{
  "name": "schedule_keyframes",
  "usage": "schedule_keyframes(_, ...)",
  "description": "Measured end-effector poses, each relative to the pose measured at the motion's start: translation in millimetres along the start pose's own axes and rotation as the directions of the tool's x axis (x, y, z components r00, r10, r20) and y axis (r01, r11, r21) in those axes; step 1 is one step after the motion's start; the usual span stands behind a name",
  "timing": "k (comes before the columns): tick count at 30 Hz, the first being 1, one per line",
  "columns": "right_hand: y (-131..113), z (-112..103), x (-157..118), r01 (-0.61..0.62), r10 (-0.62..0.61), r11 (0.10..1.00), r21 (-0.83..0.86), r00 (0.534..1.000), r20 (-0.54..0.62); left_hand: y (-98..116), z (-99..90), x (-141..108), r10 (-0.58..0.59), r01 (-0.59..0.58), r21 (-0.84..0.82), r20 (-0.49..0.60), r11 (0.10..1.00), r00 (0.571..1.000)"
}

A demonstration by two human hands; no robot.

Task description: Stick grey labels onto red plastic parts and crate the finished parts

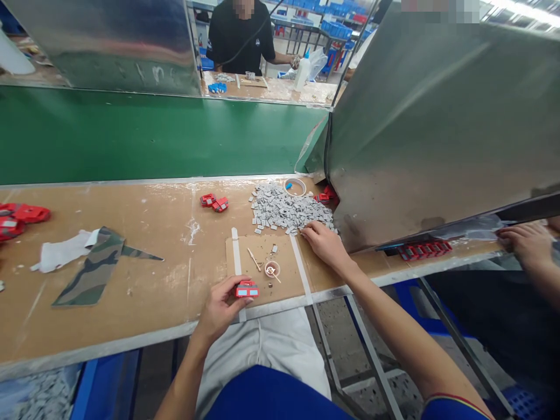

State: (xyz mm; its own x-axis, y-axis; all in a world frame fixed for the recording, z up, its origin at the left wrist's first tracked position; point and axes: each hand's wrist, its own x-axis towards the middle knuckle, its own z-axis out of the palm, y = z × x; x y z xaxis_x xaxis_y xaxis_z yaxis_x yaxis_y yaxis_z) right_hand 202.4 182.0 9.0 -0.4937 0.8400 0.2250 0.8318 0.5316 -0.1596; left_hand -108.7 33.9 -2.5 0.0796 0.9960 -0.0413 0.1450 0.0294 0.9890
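My left hand (221, 306) grips a small red toy vehicle body (247, 289) with pale blue windows, between thumb and fingers at the table's front edge. At the near right edge of a heap of small flat grey pieces (284, 207), my right hand (326, 245) has its fingertips closed together; what they pinch, if anything, is hidden. Between my hands lies a cardboard work mat (289, 280) taped down with white strips. On it are a small round cup (272, 269) with a thin stick in it, a pale stick (254, 259) and a single grey piece (274, 249).
Behind the heap lies a tape roll (295, 187). Red vehicle bodies (214, 202) sit left of the heap, more (26, 213) at the far left. Camouflage cloth (94, 271) lies left. A metal panel (437, 128) borders the right; a person (240, 35) sits across, another person's hand (527, 242) is right.
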Motion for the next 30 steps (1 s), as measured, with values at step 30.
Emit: schedule_keyframes(30, -173, -32, -52, -0.451, 0.165, 0.253, 0.856, 0.892, 0.421, -2, -2.4, -7, -0.010, 0.049, -0.208, 0.182, 0.977, 0.983)
